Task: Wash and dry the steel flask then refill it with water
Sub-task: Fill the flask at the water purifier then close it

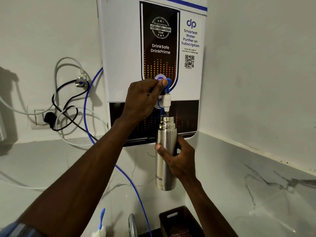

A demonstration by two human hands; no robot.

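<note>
From the head view we see the steel flask [164, 156] upright, mouth open just beneath the purifier [152, 48] spout [166, 101]. Our right hand [177, 159] curls round the flask's middle; our left hand [142, 98] pinches the blue tap lever [168, 85] above the spout.

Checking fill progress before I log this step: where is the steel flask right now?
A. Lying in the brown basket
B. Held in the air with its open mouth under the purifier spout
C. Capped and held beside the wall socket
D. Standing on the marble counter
B: the right hand grips the steel flask off the counter, its uncapped mouth just below the white spout, while the left hand holds the blue tap lever.
</note>
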